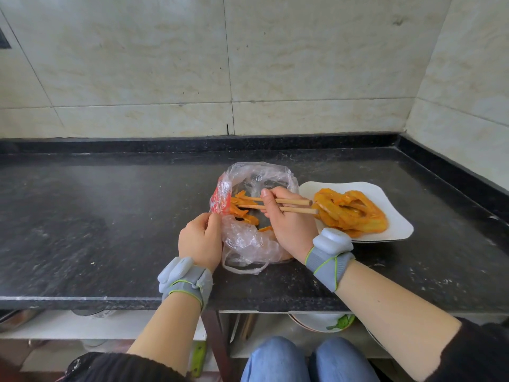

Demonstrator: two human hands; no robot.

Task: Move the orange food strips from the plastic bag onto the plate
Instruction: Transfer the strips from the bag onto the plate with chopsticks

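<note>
Done so far: a sizeable heap of orange strips (349, 210) lies on the white plate (396, 223), covering most of its middle.
Left to do: a few strips (249, 216) remain inside the plastic bag (248, 244); by the look of it, well over half the job is finished.
Step in hand: probably picking up the next piece from the bag.
Right hand (286, 224): fingers curled round a pair of wooden chopsticks (294, 201), whose tips reach into the bag among the strips; whether a strip is actually clamped between the tips cannot be told.
Left hand (199, 241): thumb and fingers pinch the bag's left rim beside its red printed patch, holding the mouth open.
Bag's place: about the middle of the countertop (110, 230), nearer the front edge than the back.
Plate's place: just right of the bag, touching or nearly touching it, toward the right end of the countertop.
Surface: dark speckled stone, with a raised lip along the back and right edges.
Room: pale marbled wall tiles (165, 64) behind and to the right, meeting in a corner; shelving below the front edge holds a dish (322, 322) with a green pattern.
Person: grey wrist bands (329, 255), dark sleeves, blue-jeaned knees.
</note>
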